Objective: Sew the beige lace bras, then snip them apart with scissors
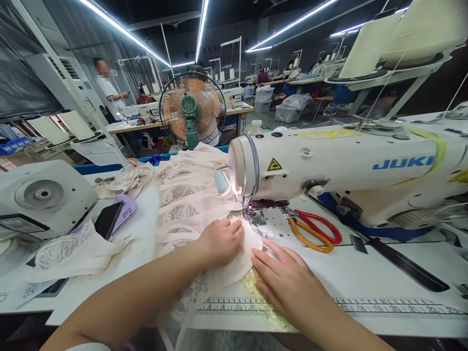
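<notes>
A cream lace bra (234, 265) lies on the machine bed, its far edge under the needle area of a white JUKI sewing machine (329, 151). My left hand (223, 241) is closed on the fabric left of the needle, fingers curled into it. My right hand (283, 273) rests at the bra's right edge, fingers stretched out and lying nearly flat. Under that hand shows a yellowish lacy or crinkled material (252, 280). More cream lace bras (181, 195) lie in an overlapping row behind and left of my left hand. The machine's lamp lights the stitching spot.
Orange-and-red-handled scissors (314, 231) lie right of the needle, near a black-handled tool (407, 265). A printed ruler strip (365, 307) runs along the front edge. At left are a dark phone-like object (108, 219) and another white machine (44, 195). A fan (192, 109) stands behind.
</notes>
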`<act>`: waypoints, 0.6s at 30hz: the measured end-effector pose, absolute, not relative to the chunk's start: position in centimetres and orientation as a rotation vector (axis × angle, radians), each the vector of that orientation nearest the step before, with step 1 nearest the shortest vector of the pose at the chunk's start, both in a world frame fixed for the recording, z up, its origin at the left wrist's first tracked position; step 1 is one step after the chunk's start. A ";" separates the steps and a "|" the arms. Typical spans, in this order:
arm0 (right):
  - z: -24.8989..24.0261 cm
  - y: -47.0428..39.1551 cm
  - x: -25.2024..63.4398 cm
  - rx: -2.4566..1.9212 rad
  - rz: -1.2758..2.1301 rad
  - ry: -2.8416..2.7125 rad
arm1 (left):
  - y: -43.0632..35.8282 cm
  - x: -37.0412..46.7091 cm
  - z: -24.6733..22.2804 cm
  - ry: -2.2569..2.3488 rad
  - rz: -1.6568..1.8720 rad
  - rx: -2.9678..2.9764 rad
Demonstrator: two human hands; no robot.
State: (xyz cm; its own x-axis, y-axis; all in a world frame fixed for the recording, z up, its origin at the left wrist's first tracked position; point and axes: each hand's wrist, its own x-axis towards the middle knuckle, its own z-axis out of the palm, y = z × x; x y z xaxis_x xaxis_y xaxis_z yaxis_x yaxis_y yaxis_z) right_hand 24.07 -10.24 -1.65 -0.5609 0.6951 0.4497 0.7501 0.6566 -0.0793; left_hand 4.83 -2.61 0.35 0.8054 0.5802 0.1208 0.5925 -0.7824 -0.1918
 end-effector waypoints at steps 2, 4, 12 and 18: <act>-2.2 -10.3 24.3 -1.116 -0.184 -2.454 | -2.3 4.9 0.2 -0.932 -0.108 -2.761; -2.8 -10.3 24.3 -1.111 -0.202 -2.478 | -1.9 4.7 0.0 -0.904 -0.161 -2.781; -3.1 -10.1 23.5 -1.128 -0.235 -2.484 | -0.4 4.0 -0.3 -0.866 -0.211 -2.875; -3.3 -9.8 23.3 -1.192 -0.229 -2.383 | 0.4 4.5 0.1 -0.882 -0.138 -2.912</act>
